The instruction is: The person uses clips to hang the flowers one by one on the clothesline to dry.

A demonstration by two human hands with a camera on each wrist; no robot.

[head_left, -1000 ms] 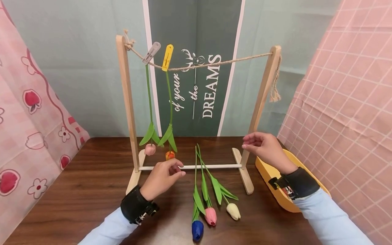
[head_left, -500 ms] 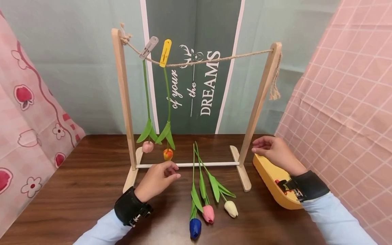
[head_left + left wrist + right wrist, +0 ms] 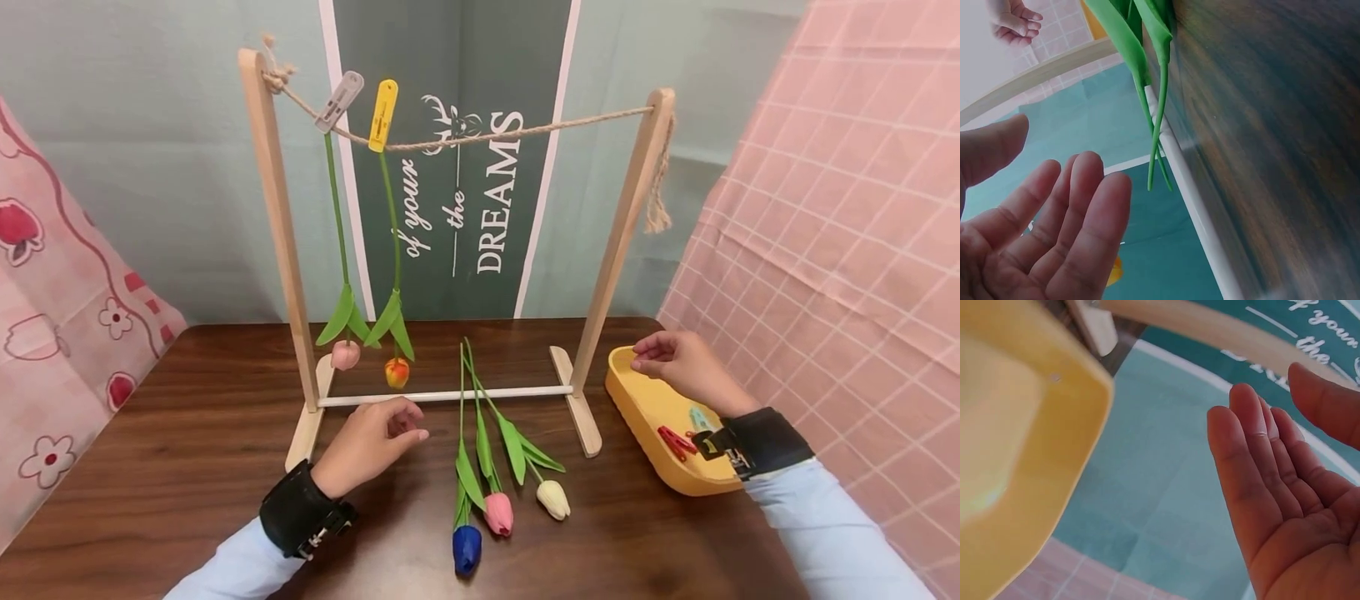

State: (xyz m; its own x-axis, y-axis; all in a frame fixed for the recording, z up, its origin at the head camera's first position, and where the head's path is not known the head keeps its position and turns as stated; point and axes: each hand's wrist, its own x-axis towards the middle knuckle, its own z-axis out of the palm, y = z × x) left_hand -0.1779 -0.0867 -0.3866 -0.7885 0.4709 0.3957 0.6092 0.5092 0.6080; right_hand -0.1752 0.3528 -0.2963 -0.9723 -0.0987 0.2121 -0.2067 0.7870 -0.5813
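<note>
My left hand [image 3: 375, 442] hovers beside the rack's white bottom rod [image 3: 517, 392], fingers relaxed and holding nothing. Over the far end of the yellow tub [image 3: 637, 400] is my right hand [image 3: 686, 367], with nothing in its fingers. Inside the tub lie red clothespins [image 3: 677, 442] and a pale green clothespin [image 3: 701, 419], partly covered by the wrist strap. On the table a blue tulip [image 3: 467, 548], a pink tulip [image 3: 498, 512] and a white tulip [image 3: 553, 498] lie with stems across the rod. A grey clothespin [image 3: 340, 102] and a yellow clothespin [image 3: 383, 115] hold two tulips upside down on the rope.
The wooden rack's left post [image 3: 281, 225] and right post [image 3: 624, 242] carry the sagging rope [image 3: 525, 132]. A pink checked cloth [image 3: 810, 233] stands at the right, a strawberry-patterned cloth [image 3: 67, 333] at the left. The brown table [image 3: 210, 433] lies beneath.
My right hand has moved right, from beside the right post to over the yellow tub. The clothespins in the tub have come into sight. My left hand keeps its place near the rod.
</note>
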